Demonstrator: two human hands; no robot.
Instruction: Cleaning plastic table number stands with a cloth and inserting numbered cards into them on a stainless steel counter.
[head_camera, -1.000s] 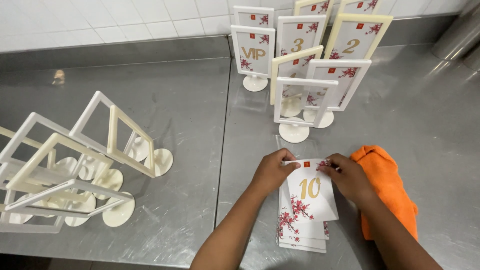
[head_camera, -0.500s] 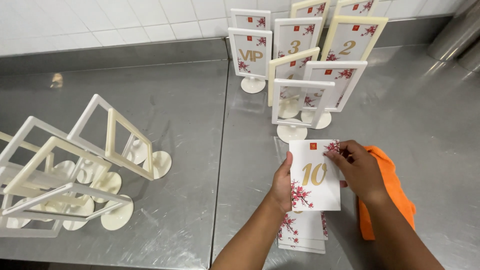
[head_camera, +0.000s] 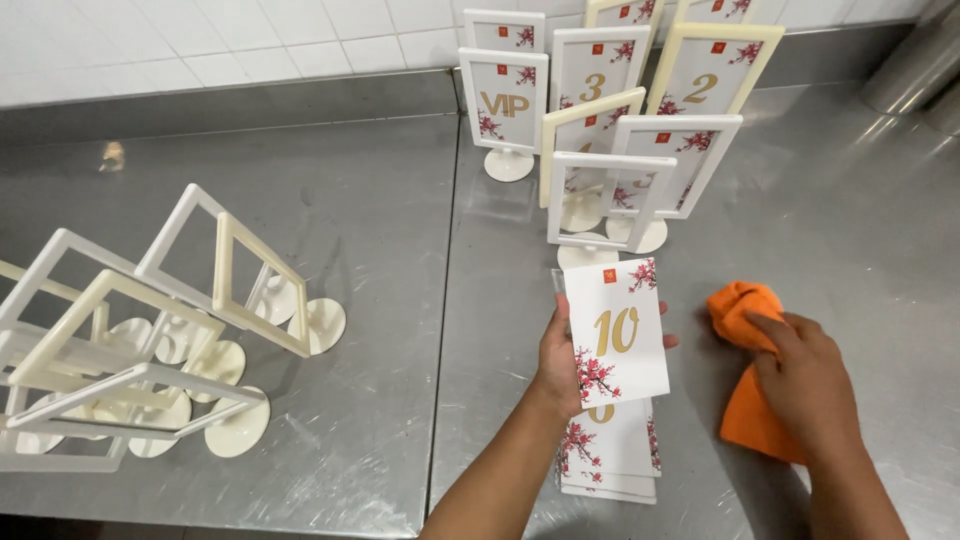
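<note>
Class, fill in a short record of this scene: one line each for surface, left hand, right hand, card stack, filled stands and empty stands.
Surface: brushed steel worktop below a white tiled wall
Left hand: left hand holds a white card with gold numerals and red blossom print, lifted above the stack
Right hand: right hand rests on a crumpled orange cloth
Card stack: matching white blossom cards lying flat near the front edge
Filled stands: upright framed sign stands with cards at the back
Empty stands: tipped cream and white frames on the left
</note>
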